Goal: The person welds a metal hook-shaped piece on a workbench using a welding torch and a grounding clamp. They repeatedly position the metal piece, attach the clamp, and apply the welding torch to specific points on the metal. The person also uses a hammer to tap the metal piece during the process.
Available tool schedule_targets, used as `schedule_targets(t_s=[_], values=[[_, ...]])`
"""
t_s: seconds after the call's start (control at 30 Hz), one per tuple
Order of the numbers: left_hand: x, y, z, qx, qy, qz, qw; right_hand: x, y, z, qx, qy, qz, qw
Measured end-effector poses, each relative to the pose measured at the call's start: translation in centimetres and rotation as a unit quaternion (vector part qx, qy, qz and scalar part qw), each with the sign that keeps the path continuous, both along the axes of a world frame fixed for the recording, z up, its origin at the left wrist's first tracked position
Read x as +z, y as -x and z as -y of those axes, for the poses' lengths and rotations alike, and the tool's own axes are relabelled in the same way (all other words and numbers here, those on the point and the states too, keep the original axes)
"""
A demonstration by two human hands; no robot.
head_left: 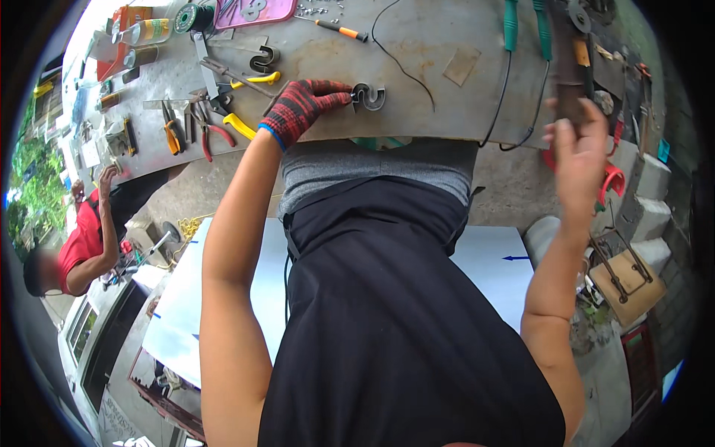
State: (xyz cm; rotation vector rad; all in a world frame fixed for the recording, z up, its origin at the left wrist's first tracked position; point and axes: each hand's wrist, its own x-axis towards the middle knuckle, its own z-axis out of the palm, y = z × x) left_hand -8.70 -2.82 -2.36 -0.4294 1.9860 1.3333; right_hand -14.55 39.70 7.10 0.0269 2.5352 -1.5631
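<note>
My left hand (302, 110), in a red-and-black knit glove, is closed at the fingertips on the left end of an S-shaped bent metal strip (377, 100). The strip stands on edge near the front of the metal worktable (328, 59). To the right, my bare right hand (579, 145) is raised, its fingers wrapped round a long dark brown bar-like tool (567, 67). Motion blurs both hand and tool, so the tool's exact kind is unclear. Another bent metal strip (263, 58) lies beyond my left hand. Beside that hand rests a large cutter with yellow handles (239, 126).
Left on the table are orange-handled pliers (173, 136), red-handled pliers (217, 135) and a wire spool (191, 17). A screwdriver (341, 30), pink tray (261, 10), square plate (462, 66) and green cabled handles (510, 26) lie farther back. A person in red (86, 242) is left.
</note>
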Motion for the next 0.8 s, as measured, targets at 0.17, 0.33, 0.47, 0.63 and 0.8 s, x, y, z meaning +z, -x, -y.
schedule_targets(t_s=[0.17,0.33,0.47,0.63,0.8], values=[[-1.0,0.3,0.6,0.008,-0.023,0.006,1.0,3.1,-8.0,6.7,0.114,-0.108,0.033,0.987],[-1.5,0.5,0.6,-0.013,-0.005,0.001,1.0,2.6,-11.0,8.6,0.187,-0.166,-0.059,0.966],[-1.9,0.5,0.9,-0.018,-0.025,-0.012,0.999,2.0,-11.9,10.4,0.197,-0.195,-0.075,0.958],[-2.8,0.6,1.1,-0.025,-0.041,-0.029,0.998,1.7,-12.2,11.6,0.224,-0.242,-0.073,0.941],[-3.0,0.9,1.2,-0.037,-0.037,-0.023,0.998,2.0,-12.6,12.5,0.226,-0.25,-0.08,0.938]])
